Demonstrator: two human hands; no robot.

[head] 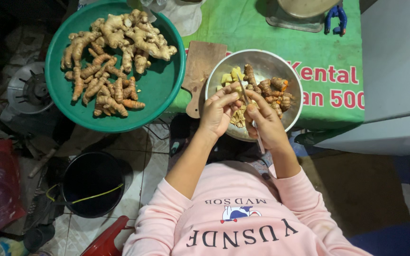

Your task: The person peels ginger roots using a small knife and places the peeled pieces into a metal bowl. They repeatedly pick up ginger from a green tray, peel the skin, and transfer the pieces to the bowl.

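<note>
My left hand (218,111) grips a pale yellow piece of root (236,88) over a metal bowl (294,81). My right hand (266,124) holds a small knife (244,96) with its blade against that piece. In the bowl lie several orange-brown turmeric roots (274,92), a few peeled yellow chunks (228,77) and a heap of peelings (237,118). Both pink sleeves reach up from the bottom of the head view.
A big green tray (160,85) at upper left carries several unpeeled ginger and turmeric roots (112,57). A wooden cutting board (202,66) lies between tray and bowl on a green cloth (257,28). A black bucket (92,182) and a stove burner (28,90) stand on the floor at left.
</note>
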